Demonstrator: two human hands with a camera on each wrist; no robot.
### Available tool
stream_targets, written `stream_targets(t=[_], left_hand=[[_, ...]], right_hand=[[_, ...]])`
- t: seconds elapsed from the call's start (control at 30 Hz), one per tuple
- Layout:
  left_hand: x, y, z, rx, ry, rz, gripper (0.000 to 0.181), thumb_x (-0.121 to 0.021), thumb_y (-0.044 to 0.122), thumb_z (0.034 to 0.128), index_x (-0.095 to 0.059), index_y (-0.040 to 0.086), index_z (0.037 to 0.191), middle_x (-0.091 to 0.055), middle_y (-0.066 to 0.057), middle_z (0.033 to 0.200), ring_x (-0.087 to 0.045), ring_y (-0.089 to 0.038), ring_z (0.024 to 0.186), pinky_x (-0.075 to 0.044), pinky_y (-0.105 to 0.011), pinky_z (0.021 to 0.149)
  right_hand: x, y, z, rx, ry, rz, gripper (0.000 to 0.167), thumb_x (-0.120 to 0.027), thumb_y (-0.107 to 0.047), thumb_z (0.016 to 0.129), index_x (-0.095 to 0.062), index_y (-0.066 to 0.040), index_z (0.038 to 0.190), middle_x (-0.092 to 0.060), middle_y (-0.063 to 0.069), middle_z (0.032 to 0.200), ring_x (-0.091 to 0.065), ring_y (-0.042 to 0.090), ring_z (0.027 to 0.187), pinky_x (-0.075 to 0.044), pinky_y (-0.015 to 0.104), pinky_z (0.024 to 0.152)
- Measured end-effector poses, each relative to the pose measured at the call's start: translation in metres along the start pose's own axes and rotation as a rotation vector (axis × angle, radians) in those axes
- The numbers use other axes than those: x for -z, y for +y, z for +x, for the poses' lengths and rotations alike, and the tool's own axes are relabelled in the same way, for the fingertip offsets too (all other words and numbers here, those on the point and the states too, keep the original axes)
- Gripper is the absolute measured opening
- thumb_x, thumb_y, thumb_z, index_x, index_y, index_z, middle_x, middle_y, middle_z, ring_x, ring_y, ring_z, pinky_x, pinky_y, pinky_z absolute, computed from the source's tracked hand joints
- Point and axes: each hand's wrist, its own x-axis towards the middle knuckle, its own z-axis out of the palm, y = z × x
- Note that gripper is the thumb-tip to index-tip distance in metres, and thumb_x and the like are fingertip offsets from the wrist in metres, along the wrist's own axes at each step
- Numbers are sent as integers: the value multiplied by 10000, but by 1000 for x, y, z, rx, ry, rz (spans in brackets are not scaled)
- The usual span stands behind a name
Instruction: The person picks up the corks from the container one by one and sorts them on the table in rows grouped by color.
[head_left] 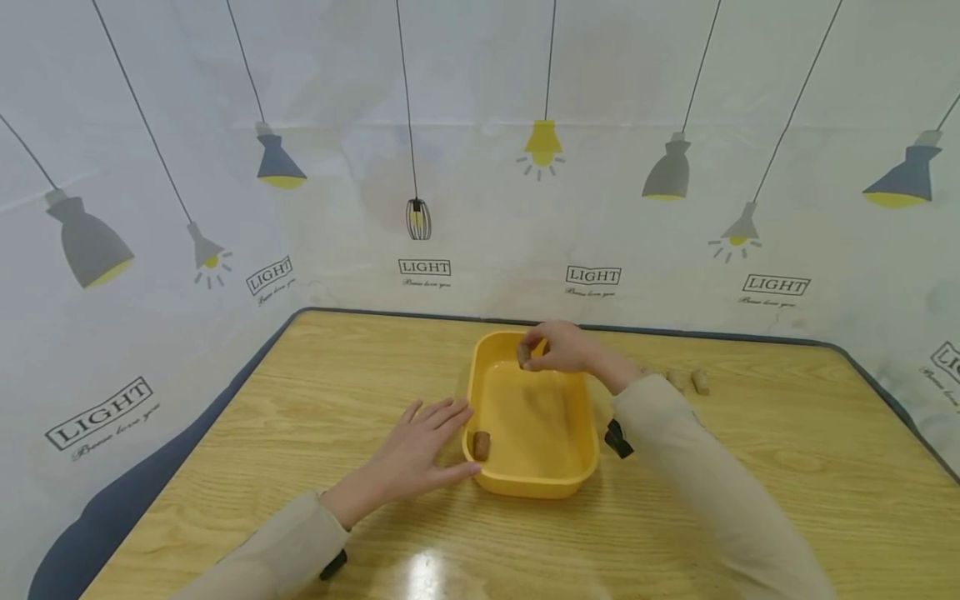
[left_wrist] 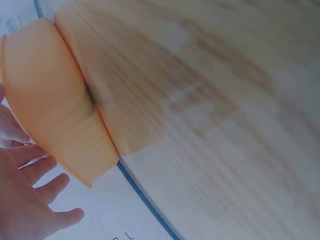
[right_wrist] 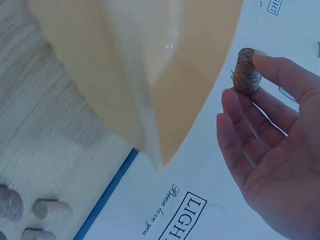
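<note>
A yellow plastic basin (head_left: 532,485) stands on the wooden table. Over its far end my right hand (head_left: 564,346) pinches a cork (right_wrist: 246,72) between thumb and fingertips; the right wrist view shows its speckled surface plainly. Inside the basin, in the near left corner, lies another cork (head_left: 482,446), browner in colour. My left hand (head_left: 408,454) is at the basin's left side with its fingers spread and straight, fingertips and thumb at the rim. In the left wrist view the left hand's fingers (left_wrist: 37,172) show beside the basin's outer wall (left_wrist: 55,95).
Several more corks (head_left: 701,382) sit on the table right of the basin, partly hidden by my right forearm. A small black object (head_left: 618,439) shows beside the right sleeve. Behind the table (head_left: 337,358) hangs a lamp-printed wall covering (head_left: 495,208).
</note>
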Motion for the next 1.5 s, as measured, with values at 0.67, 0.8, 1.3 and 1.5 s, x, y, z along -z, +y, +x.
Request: stream_targets(t=[0.67, 0.8, 1.3, 1.5], left_hand=[[-1, -1, -1, 3, -7, -10, 780, -363, 641, 824, -354, 74, 1359, -318, -47, 1389, -248, -241, 1267, -133, -509, 992], [-1, -1, -1, 2, -11, -8, 780, -359, 641, 826, -352, 72, 1359, -317, -48, 1389, -247, -243, 1268, -141, -517, 988], [-2, -1, -1, -5, 9, -11, 757, -406, 614, 827, -367, 68, 1350, -333, -60, 1379, -261, -254, 1259, -148, -523, 983], [-2, 0, 0, -12, 10, -6, 763, -404, 616, 827, -372, 57, 1345, -338, -71, 1375, -270, -264, 1254, -157, -531, 977]], right_hand=[[8, 20, -47, 147, 24, -4, 155, -625, -127, 823, -612, -60, 963, -565, 37, 972, -513, 193, 867, -458, 290, 690], [8, 24, -55, 172, 31, -10, 199, -623, -127, 828, -608, -37, 1005, -570, 47, 989, -516, 173, 868, -462, 277, 677], [18, 36, -101, 101, 91, -45, 362, -623, -157, 833, -547, 18, 1141, -565, 96, 1034, -539, 133, 749, -460, 297, 636], [18, 47, -119, 92, 101, -29, 375, -630, -141, 828, -543, 35, 1147, -573, 87, 1034, -531, 108, 735, -460, 285, 612]])
